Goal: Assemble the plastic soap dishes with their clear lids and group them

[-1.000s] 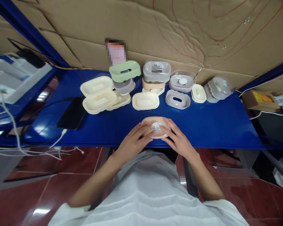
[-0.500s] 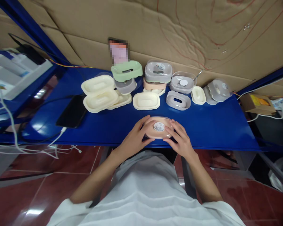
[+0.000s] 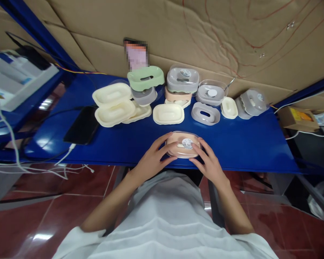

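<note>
Hands (image 3: 152, 157) clamped on peach dish (image 3: 181, 151) near table (image 3: 248, 151) front edge; gap to cream tray (image 3: 168, 114).

We'd say this is a small workshop or assembly stn., tho we can't tell what sort of bldg. We see a narrow blue bench (image 3: 245, 144) w/ blue frame bars (image 3: 43, 43) at both ends & creased brown cardboard (image 3: 156, 25) as its back wall, w/ thin red wires (image 3: 255, 47) strung loosely over it. Lots of near-identical plastic dishes (image 3: 168, 114) sit along the bench in cream, grey & green, batch-style. We also note white cables (image 3: 43, 168) trailing off the L side, a white bin (image 3: 39, 83) w/ contents we can't ID, an open carton (image 3: 299, 122) on the R & a red tile flr. (image 3: 78, 219) below w/ bright reflections.
</note>
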Demonstrator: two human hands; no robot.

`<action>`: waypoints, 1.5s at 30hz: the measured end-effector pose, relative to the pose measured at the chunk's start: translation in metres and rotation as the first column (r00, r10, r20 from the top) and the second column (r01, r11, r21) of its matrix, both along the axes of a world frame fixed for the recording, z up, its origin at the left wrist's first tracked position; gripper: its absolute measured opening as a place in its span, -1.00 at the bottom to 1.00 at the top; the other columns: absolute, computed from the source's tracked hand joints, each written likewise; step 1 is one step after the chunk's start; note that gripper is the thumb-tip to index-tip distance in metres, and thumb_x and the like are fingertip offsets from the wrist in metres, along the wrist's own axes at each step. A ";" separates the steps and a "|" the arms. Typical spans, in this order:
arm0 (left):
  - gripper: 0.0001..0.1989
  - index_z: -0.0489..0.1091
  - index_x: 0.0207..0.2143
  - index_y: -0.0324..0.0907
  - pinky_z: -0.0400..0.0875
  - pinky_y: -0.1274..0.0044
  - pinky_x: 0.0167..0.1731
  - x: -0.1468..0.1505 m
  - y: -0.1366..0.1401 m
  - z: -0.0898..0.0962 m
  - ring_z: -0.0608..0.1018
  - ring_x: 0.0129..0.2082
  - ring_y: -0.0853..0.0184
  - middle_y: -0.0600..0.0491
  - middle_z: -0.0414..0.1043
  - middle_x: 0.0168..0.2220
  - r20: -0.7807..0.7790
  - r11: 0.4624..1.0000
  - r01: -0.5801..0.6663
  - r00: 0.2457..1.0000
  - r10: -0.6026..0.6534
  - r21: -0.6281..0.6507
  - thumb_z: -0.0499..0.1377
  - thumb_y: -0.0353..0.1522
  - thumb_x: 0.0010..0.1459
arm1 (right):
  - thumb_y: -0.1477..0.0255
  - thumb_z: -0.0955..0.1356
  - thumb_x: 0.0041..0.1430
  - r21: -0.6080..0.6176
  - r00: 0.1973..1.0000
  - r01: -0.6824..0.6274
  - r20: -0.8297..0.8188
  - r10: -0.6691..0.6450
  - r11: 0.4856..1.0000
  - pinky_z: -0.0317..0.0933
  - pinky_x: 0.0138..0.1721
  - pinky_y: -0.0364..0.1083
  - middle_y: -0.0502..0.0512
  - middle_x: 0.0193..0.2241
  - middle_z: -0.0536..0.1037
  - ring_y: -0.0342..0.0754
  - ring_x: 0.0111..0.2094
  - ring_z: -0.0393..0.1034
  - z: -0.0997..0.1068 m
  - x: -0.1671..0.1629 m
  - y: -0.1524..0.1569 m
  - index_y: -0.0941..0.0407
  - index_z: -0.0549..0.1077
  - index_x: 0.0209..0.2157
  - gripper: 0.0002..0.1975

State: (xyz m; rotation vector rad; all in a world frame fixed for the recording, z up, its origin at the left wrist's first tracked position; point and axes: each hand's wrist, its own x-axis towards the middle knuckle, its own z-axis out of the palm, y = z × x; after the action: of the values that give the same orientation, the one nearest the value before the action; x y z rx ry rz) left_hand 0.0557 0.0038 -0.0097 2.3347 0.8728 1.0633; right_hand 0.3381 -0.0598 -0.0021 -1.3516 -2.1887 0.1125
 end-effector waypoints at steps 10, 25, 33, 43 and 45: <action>-0.52 0.37 0.32 -0.02 0.50 0.16 0.34 -0.002 -0.002 -0.005 0.46 0.40 0.08 -0.18 0.31 0.42 -0.014 0.999 -0.028 0.999 0.028 0.026 0.31 -0.29 0.41 | 0.42 0.43 0.44 0.049 0.997 -0.039 0.070 0.035 0.998 0.31 0.41 0.29 0.26 0.53 0.17 0.26 0.51 0.16 0.000 -0.004 0.002 -0.16 0.02 0.57 -0.17; -0.60 0.39 0.31 -0.07 0.42 0.07 0.35 0.003 -0.006 0.003 0.39 0.42 -0.02 -0.20 0.23 0.45 -0.254 0.994 -0.107 0.961 0.109 0.019 0.17 -0.25 0.50 | 0.00 0.32 0.44 0.223 0.487 0.837 0.111 -0.866 0.499 0.40 0.05 0.33 0.48 0.24 0.42 0.41 0.12 0.41 0.001 0.139 -0.015 0.09 0.45 0.37 -0.35; -0.64 0.43 0.28 -0.06 0.40 0.10 0.34 0.000 -0.005 0.002 0.41 0.40 0.01 -0.18 0.28 0.43 -0.257 0.993 -0.116 0.959 0.116 0.016 0.15 -0.25 0.51 | 0.02 0.29 0.46 0.229 0.483 0.835 0.128 -0.866 0.500 0.07 0.27 0.62 0.59 0.42 0.27 0.63 0.44 0.10 0.002 0.137 0.032 0.18 0.26 0.48 -0.24; -0.40 0.22 0.48 -0.14 0.16 -0.11 0.41 0.004 0.034 0.013 0.29 0.48 -0.19 -0.26 0.19 0.50 -0.403 0.951 -0.287 0.861 0.310 0.119 0.16 -0.23 0.47 | 0.22 0.22 0.55 -0.039 0.924 0.218 0.330 -0.193 0.975 -0.12 0.45 0.44 0.33 0.37 0.44 0.29 0.43 0.25 0.020 0.064 0.097 0.05 0.25 0.48 -0.43; -0.45 0.31 0.42 -0.19 0.21 -0.13 0.36 0.003 0.037 0.011 0.45 0.35 -0.19 -0.28 0.39 0.37 -0.406 0.937 -0.316 0.845 0.350 0.149 0.17 -0.22 0.47 | 0.26 0.24 0.55 -0.071 0.945 0.192 0.282 -0.165 0.979 -0.06 0.41 0.45 0.30 0.19 0.61 0.28 0.26 0.46 0.027 0.064 0.109 0.06 0.48 0.29 -0.57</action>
State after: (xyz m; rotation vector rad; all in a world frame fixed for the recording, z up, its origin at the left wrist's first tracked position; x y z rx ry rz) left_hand 0.0586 0.0409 0.0008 2.5908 1.4725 0.7156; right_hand 0.4025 0.0495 0.0252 -1.7024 -2.2948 -0.0404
